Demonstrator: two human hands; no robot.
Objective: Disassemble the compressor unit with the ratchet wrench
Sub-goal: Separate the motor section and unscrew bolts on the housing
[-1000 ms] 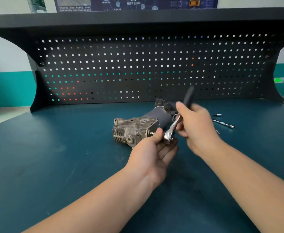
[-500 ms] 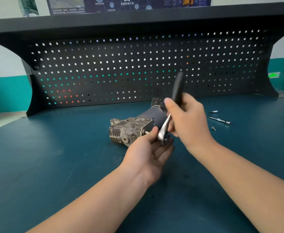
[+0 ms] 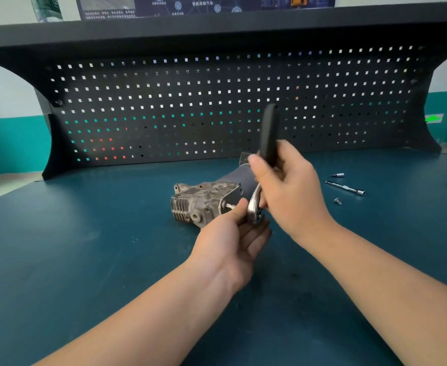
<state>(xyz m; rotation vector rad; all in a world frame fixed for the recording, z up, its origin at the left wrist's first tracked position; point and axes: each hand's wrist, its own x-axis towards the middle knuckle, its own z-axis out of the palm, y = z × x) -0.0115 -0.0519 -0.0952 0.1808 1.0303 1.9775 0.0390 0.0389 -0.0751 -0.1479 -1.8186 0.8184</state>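
Stretching wide across the view is the dark teal desk (image 3: 84, 247), backed by a black perforated metal pegboard (image 3: 217, 101). Mid-desk lies the grey cast-metal compressor unit (image 3: 206, 200) with its dark cylindrical motor end. Right hand (image 3: 288, 191) grips the black-handled chrome ratchet wrench (image 3: 268, 133), handle pointing up, fingers wrapped round it. Left hand (image 3: 233, 241) pinches at the wrench head beside the unit. Right of them: a slim chrome extension bar (image 3: 345, 187), a small bit (image 3: 338, 175), a loose screw (image 3: 337, 201).

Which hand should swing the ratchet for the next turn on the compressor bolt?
Right. The right hand already grips the ratchet wrench by its black handle, giving leverage. The left hand is at the wrench head beside the compressor, better placed to steady the bit.
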